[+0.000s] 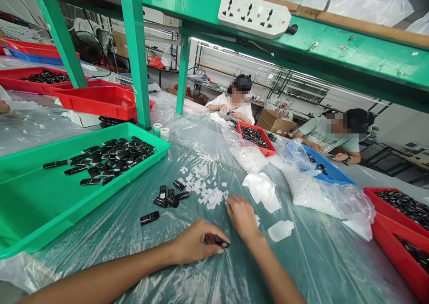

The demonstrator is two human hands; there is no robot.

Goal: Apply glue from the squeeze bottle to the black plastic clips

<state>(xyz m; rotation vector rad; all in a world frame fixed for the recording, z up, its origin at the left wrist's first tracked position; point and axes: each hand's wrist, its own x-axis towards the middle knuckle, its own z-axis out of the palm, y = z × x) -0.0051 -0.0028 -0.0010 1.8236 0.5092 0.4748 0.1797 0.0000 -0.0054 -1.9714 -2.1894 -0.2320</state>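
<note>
My left hand (197, 243) is closed around a small black plastic part (221, 242), pinched between thumb and fingers with one rounded end showing. To its right, my right hand (241, 215) rests low over the table, fingers bent and fingertips at the edge of a scatter of small white pieces (212, 192). Whatever lies under those fingertips is hidden. Left of the white pieces is a loose group of black plastic parts (170, 197), with a single black part (149, 218) lying nearer to me.
A green tray (72, 219) with many black parts stands at left. White sheet (263, 190), a clear bottle-shaped piece (280, 231) and a plastic bag (311, 192) lie right. Red bins (398, 255) flank the right edge. A green shelf frame (136, 54) crosses above; two co-workers sit opposite.
</note>
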